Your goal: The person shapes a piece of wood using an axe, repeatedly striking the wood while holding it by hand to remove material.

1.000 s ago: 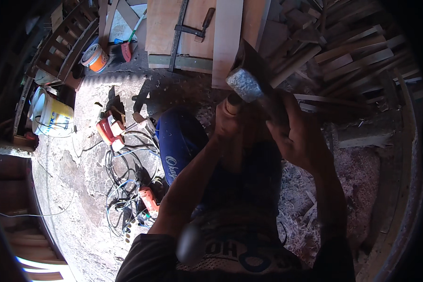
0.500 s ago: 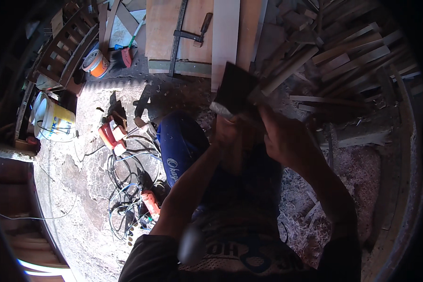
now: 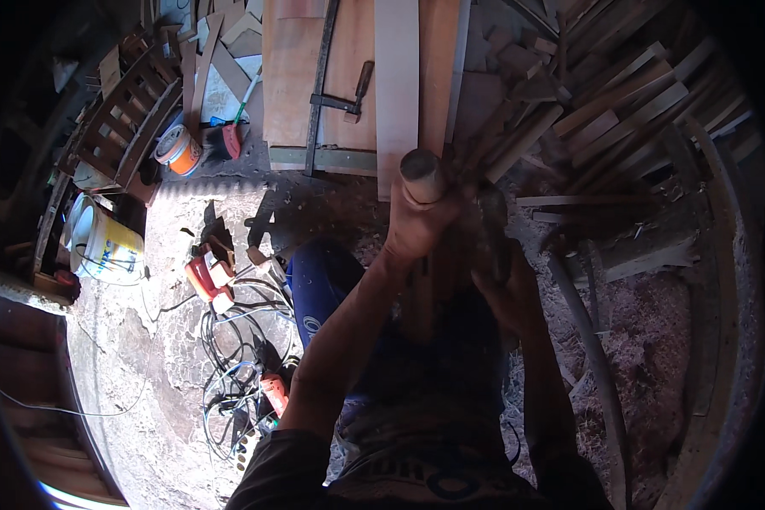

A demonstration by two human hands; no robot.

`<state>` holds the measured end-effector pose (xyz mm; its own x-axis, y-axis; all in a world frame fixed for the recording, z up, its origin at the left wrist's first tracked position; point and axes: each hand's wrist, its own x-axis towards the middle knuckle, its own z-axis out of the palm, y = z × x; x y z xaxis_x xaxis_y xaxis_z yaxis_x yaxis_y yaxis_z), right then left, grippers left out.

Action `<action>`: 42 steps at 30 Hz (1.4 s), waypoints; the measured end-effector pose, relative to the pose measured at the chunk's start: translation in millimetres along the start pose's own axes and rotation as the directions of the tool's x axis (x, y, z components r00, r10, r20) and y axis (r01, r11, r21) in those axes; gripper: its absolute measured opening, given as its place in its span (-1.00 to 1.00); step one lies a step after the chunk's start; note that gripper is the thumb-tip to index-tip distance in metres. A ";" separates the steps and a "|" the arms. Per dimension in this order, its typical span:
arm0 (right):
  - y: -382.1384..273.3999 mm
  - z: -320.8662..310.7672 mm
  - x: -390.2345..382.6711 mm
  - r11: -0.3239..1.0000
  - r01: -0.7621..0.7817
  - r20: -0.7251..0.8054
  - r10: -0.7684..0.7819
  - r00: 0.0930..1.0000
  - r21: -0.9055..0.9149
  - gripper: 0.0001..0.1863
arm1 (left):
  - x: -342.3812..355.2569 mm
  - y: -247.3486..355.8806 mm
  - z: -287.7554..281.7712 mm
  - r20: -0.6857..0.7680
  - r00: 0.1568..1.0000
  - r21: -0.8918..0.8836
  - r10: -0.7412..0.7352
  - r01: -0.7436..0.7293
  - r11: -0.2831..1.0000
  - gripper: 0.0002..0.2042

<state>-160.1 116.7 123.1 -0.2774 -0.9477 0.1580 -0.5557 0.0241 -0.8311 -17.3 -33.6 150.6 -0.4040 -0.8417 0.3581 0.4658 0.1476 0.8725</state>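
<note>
My left hand (image 3: 418,228) is closed round an upright wooden piece (image 3: 422,177) with a round, greyish end poking out above the fingers. Close to its right, my right hand (image 3: 503,285) grips a dark hatchet-like tool (image 3: 490,225), smeared by motion and turned so that its broad face hardly shows. The tool is beside the wooden piece; whether they touch I cannot tell. Both hands are in front of my body, over my legs in blue trousers (image 3: 327,280). Deep shadow hides the lower part of the wooden piece.
Boards (image 3: 397,85) and a bar clamp (image 3: 348,100) lie ahead. Stacked timber (image 3: 612,110) fills the far right. A long grey pole-like piece (image 3: 591,357) lies beside my right arm. Tangled cables (image 3: 229,365), a red power tool (image 3: 202,276) and buckets (image 3: 110,246) are on the left.
The dark tool has swung down and right, away from over my left hand, uncovering the wooden piece's end. My right forearm has moved inward, and the view has shifted slightly.
</note>
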 end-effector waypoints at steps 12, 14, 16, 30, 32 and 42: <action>196.5 -40.1 -40.7 0.851 -0.492 -0.240 0.446 0.862 -0.185 -0.54 | -46.4 -176.3 35.3 0.094 0.787 -0.103 -0.610 0.617 0.780 -0.58; 243.9 -34.1 -60.4 0.764 -0.599 -0.306 0.526 0.794 -0.240 -0.56 | -63.5 -208.8 34.0 0.094 0.774 0.144 -0.627 0.612 0.777 -0.61; 284.6 -29.3 -81.5 0.630 -0.723 -0.354 0.632 0.690 -0.284 -0.59 | -78.5 -236.8 52.0 0.062 0.827 0.627 -0.559 0.404 0.666 -0.67; 361.1 -31.8 -171.8 0.565 -0.710 -0.311 0.646 0.697 -0.419 -0.54 | -197.8 -363.4 171.0 0.724 0.297 0.629 -0.622 -0.656 0.418 -0.91; 353.3 -28.8 -175.1 0.635 -0.676 -0.342 0.583 0.737 -0.375 -0.53 | -189.9 -363.7 167.9 0.735 0.315 0.622 -0.600 -0.666 0.412 -0.91; 258.1 -37.2 -145.3 0.814 -0.579 -0.381 0.553 0.741 0.056 -0.63 | -186.3 -420.7 172.3 0.606 0.497 0.795 -0.621 -0.353 0.494 -0.90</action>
<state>-292.3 272.5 -94.4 -0.8114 -0.5675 -0.1398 -0.2474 0.5501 -0.7976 -273.7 150.7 -225.8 -0.9673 -0.1950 -0.1622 -0.2532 0.7828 0.5684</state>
